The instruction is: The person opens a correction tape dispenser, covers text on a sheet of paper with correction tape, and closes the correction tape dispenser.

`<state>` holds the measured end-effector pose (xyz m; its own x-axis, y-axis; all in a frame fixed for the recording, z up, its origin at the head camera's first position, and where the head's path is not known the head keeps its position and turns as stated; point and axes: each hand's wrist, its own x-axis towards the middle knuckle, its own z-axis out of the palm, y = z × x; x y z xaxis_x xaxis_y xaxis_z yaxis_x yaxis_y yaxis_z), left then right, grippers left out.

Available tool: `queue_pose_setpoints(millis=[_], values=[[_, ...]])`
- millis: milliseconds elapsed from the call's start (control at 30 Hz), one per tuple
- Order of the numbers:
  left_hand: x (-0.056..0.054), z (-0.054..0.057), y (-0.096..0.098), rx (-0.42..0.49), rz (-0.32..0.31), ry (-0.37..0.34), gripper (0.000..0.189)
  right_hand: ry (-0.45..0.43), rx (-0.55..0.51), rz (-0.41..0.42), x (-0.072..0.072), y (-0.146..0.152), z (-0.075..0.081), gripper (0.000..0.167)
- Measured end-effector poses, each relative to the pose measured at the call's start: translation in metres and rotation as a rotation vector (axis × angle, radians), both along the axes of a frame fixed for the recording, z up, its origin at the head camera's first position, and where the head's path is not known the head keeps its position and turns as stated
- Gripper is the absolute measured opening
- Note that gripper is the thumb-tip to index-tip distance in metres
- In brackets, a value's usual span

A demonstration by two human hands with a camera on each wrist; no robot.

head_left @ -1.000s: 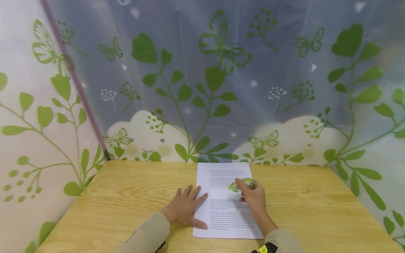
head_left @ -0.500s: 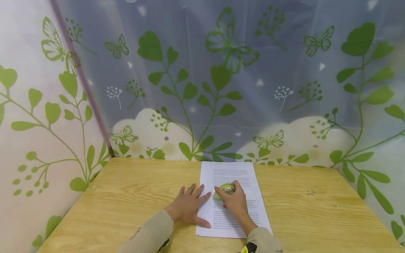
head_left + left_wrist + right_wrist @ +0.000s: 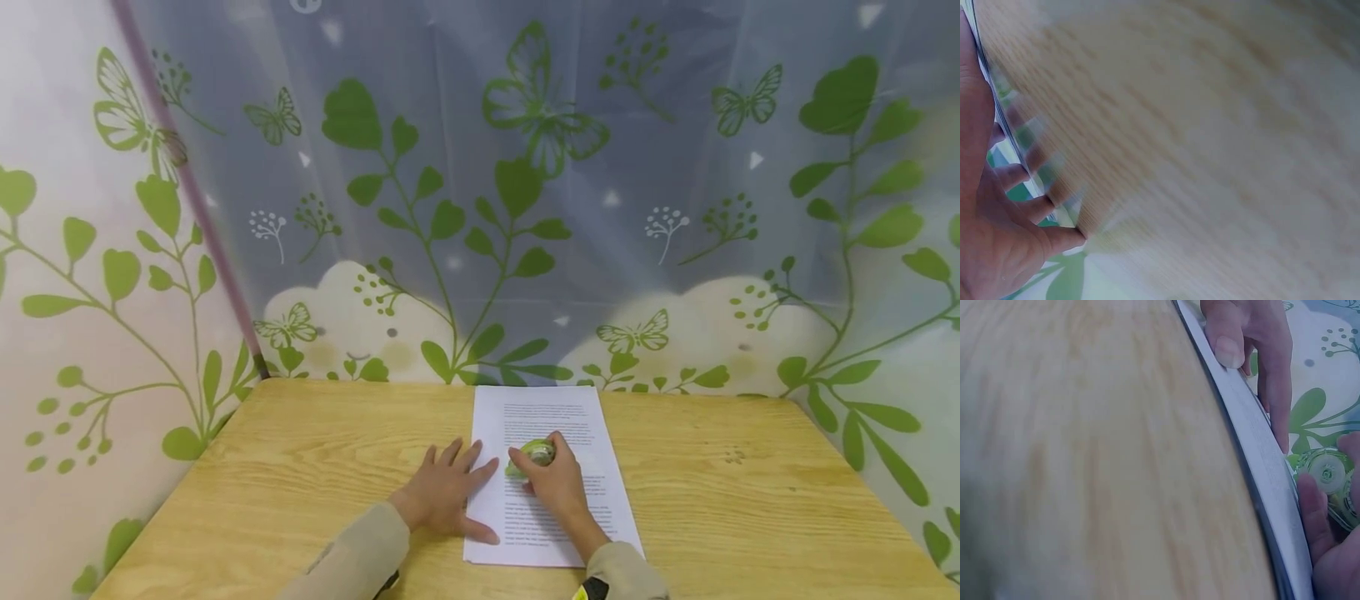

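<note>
A stack of printed paper [image 3: 555, 533] lies on the wooden table, its top sheet carrying blocks of text. My left hand [image 3: 444, 493] rests with spread fingers on the left edge of the paper; the left wrist view shows those fingers [image 3: 1035, 209] extended near the tabletop. In my right hand [image 3: 558, 479] I grip a green, see-through correction tape dispenser [image 3: 538, 452], its tip down at the page just below the upper text block. The dispenser's round spools [image 3: 1325, 472] show in the right wrist view; its tip is hidden there.
The wooden table [image 3: 720, 500] extends on both sides of the paper. A patterned curtain [image 3: 450, 208] with green leaves and butterflies stands right behind the table's far edge and along the sides.
My right hand has moved left and down with the correction tape dispenser, from above the right of the page to its left part, then stayed nearly still. My left hand keeps its place.
</note>
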<state>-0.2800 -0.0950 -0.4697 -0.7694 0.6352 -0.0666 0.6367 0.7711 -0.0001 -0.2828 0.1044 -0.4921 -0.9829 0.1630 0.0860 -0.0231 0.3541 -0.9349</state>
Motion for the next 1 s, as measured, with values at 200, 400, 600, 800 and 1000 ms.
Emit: queue_pose_setpoints(millis=[200, 400, 600, 800, 1000], values=[[0.0002, 0.0020, -0.0003, 0.003, 0.001, 0.002, 0.103, 0.007, 0.006, 0.016, -0.0002, -0.0008, 0.0001, 0.047], [-0.0006, 0.0000, -0.0006, 0.007, 0.004, -0.010, 0.102, 0.010, 0.031, 0.035, -0.0009, -0.0007, -0.0027, 0.047], [-0.0017, -0.0017, 0.0013, 0.008, 0.003, -0.014, 0.102, 0.022, 0.071, 0.062, 0.0005, 0.0010, 0.0005, 0.044], [-0.0008, -0.0020, 0.0009, 0.006, 0.002, -0.005, 0.102, 0.028, 0.092, 0.065, 0.0017, 0.0014, 0.0016, 0.042], [0.0008, -0.0005, 0.0004, 0.006, -0.001, 0.000, 0.102, 0.040, 0.099, 0.069, 0.0029, 0.0042, 0.0026, 0.041]])
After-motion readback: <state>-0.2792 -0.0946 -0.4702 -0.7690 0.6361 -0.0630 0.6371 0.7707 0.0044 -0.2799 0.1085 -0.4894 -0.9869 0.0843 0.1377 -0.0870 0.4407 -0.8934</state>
